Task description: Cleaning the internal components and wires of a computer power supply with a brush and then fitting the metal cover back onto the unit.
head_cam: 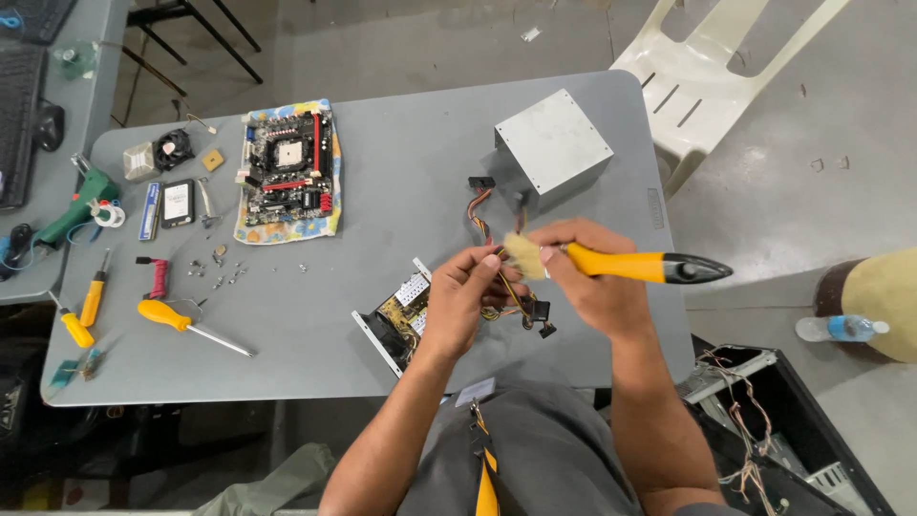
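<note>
Brush gripped in right hand, left hand pinching cable bundle, open power supply case below

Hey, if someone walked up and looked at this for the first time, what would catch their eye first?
Probably the yellow-handled brush in the right hand, its bristles at the cable bundle pinched by the left hand, mid-table. Next, the grey power supply box behind the hands, and the motherboard lying on a patterned cloth to the left.

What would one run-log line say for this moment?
left hand: pinching cable bundle | right hand: gripping yellow-handled brush, bristles at cables | behind: grey power supply box | surface: grey table
</note>
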